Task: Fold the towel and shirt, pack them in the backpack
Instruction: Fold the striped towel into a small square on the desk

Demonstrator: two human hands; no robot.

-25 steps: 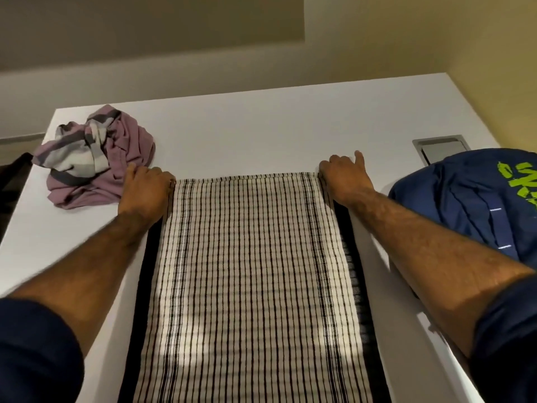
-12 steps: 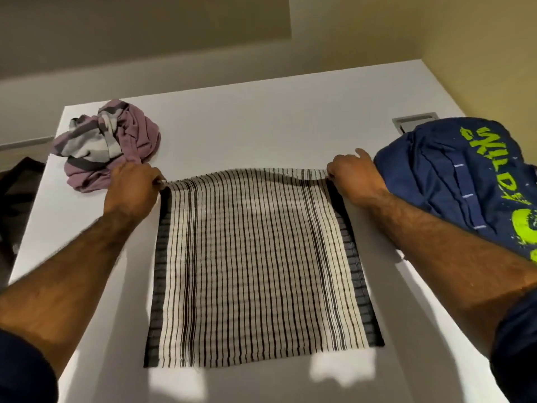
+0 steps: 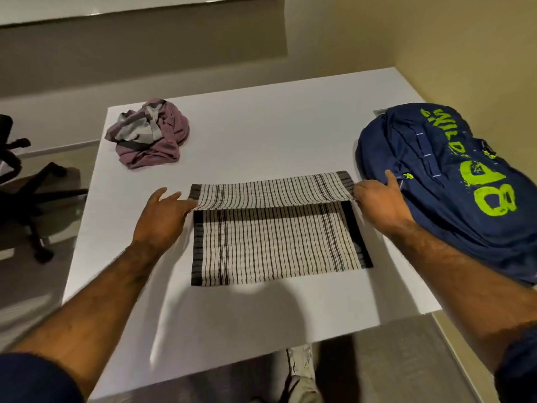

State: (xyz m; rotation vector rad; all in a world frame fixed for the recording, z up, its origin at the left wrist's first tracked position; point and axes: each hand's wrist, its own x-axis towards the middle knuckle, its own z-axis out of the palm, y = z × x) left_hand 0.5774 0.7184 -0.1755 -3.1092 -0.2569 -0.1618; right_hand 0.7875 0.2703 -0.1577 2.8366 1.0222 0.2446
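White table point(image 3: 261, 135) set into a corner of beige walls point(image 3: 465, 39); a black office chair point(image 3: 26, 196) stands on the floor off its left side.

Towel point(image 3: 276, 245): checked, pale with dark stripes and dark side bands, lying in the middle of the table towards the near edge. Its lower part lies flat. Its far portion is turned over towards the person, and the free edge of that flap is raised just above the flat layer, casting a shadow on it.

Left hand point(image 3: 162, 219): at the left end of the raised edge, beside the towel's left band. The fingertips pinch the flap's corner and the thumb stands up clear of the cloth.

Right hand point(image 3: 380, 205): at the right end of the same edge, pinching that corner. It is wedged between towel and backpack, and one finger points up along the bag's side.

Shirt point(image 3: 157, 141): mauve with grey and white stripes, crumpled in a heap at the far left corner, well apart from both hands and from the towel.

Backpack point(image 3: 436, 205): navy with bright green lettering, lying on its side along the right edge, just beside the towel. No opening in it can be seen from this angle.
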